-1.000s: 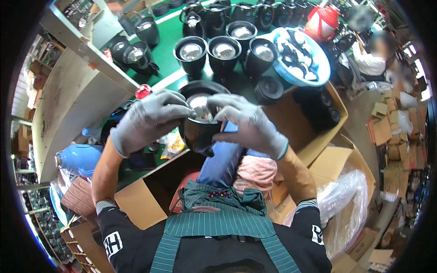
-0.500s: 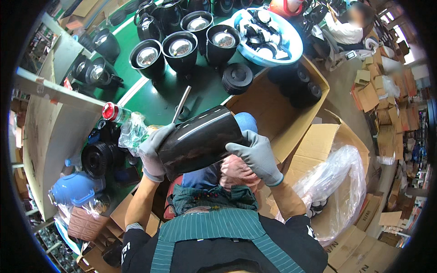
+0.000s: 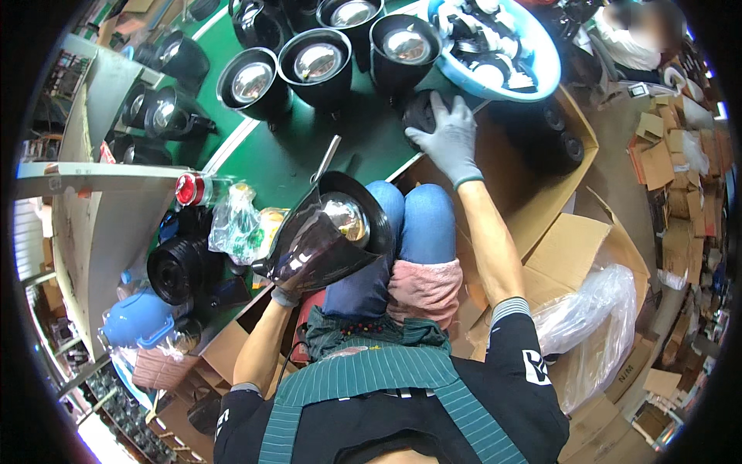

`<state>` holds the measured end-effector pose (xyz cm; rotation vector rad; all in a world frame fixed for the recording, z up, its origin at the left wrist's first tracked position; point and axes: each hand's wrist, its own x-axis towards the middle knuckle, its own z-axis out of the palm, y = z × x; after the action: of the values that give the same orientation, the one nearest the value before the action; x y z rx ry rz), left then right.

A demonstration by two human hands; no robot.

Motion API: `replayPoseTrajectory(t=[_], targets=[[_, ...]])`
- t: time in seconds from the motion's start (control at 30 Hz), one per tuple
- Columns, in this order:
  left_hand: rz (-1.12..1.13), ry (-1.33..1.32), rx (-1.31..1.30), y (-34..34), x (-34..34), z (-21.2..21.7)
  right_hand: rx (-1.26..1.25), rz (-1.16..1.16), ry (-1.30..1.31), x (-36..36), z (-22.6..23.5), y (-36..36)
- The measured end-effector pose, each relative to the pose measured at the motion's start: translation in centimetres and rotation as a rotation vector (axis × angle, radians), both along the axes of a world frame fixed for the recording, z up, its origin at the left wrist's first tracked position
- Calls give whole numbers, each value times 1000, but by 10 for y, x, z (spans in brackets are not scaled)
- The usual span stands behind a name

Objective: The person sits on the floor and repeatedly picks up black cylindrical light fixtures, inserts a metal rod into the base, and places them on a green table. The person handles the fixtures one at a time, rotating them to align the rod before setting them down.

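The left hand (image 3: 286, 295) holds up a shiny black jug shell (image 3: 305, 247), tipped on its side above the person's knees (image 3: 429, 224). Most of that hand hides under the shell, so I cannot tell how its fingers are set. A round silver part (image 3: 345, 216) shows inside the shell's wide mouth.

The right hand (image 3: 450, 139) is stretched out past the knees. Its fingers are spread part-way over a black round part (image 3: 418, 114) on the green table (image 3: 340, 127). It touches the part, but I cannot tell if it has a firm hold.

The step in hand looks like keeping the shell ready with one hand and getting a round part with the other. Picking that part up would call for a snug pinch at its edge, with the left hand kept steady.

Just left of the right hand and a bit farther out stand black jugs (image 3: 314, 66). Past its fingers sits a blue basin (image 3: 550, 66) full of small parts.
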<state>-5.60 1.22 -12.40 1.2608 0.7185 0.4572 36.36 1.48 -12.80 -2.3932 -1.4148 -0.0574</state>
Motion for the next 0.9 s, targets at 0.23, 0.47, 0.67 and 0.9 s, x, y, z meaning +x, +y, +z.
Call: replayPoseTrajectory(t=[0.23,0.47,0.67,0.9], targets=[[-109,-66,-15,1,14,-2,499,473,1016,-96,84,-95],[-330,-138,-22,-7,-2,9,506,703,778,-136,96,-149],[-586,-248,-40,-11,-18,24,530,775,581,-150,106,-180],[-70,17,456,4,-37,27,521,416,950,-165,97,-193]])
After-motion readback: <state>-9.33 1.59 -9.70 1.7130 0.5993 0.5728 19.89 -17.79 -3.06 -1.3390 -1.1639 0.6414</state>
